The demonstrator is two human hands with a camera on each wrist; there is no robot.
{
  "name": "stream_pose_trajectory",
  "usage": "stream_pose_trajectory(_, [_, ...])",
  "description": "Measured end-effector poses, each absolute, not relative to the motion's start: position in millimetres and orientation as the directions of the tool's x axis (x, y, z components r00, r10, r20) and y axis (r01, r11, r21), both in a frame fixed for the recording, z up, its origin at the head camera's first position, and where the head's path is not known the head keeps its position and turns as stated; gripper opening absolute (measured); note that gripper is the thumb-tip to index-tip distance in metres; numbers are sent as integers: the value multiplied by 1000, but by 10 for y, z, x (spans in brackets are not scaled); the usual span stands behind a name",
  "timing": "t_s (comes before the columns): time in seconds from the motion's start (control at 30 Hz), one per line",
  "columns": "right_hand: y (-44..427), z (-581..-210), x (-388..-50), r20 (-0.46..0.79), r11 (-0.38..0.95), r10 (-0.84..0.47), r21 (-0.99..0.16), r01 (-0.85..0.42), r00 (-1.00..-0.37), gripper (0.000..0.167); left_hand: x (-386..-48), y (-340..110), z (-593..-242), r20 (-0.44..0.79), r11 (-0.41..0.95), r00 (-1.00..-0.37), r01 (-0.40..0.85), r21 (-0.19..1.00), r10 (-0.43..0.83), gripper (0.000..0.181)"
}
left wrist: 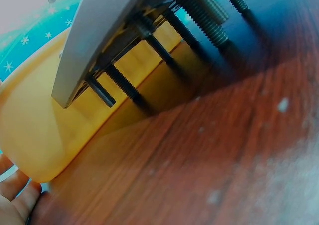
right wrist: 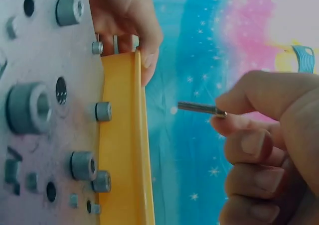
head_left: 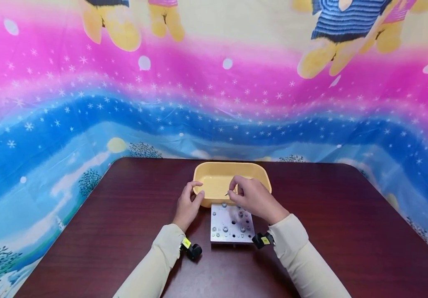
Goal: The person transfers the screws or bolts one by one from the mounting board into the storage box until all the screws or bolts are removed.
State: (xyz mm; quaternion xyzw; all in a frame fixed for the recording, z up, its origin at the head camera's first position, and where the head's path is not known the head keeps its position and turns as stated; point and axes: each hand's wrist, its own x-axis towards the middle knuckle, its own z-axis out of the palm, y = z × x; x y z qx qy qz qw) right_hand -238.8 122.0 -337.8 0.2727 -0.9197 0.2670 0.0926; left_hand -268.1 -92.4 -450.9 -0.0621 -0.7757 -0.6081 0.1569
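My right hand pinches a small metal screw between thumb and index finger, above the near part of a yellow plastic bin. Its shank points away from the fingertips; the other fingers are curled. My left hand grips the bin's left rim, thumb and fingers on either side of the wall. Close in front of the bin, a silvery metal plate carries several socket-head bolts and some bare holes. In the left wrist view, threaded bolt shanks stick out below the plate, holding it off the table.
The dark red-brown wooden table extends to both sides of the bin and plate. Behind its far edge hangs a colourful printed cloth. A small black camera is strapped at each wrist, the right one beside the plate's near corner.
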Motion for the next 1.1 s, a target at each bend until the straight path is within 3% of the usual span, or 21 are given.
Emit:
stream_pose_trajectory(0.2, [1248, -3438, -2543, 332, 699, -384, -504, -507, -861, 4, -2688, -950, -4487, 328, 243, -938, 296, 924, -107, 27])
stream_pose_trajectory(0.5, [1495, -3581, -2794, 249, 726, -251, -590, -352, -935, 7, -2686, -895, -4519, 348, 275, -932, 310, 910, -103, 26])
stream_pose_trajectory(0.83, [1631, -3685, -3048, 198, 726, -248, -611, -317, -948, 9, -2667, -924, -4501, 334, 264, -935, 295, 918, -118, 26])
stream_pose_trajectory(1.1, [1666, -3829, -3181, 226, 703, -288, -610, -366, -931, 6, -2672, -929, -4505, 338, 278, -933, 295, 914, -125, 25])
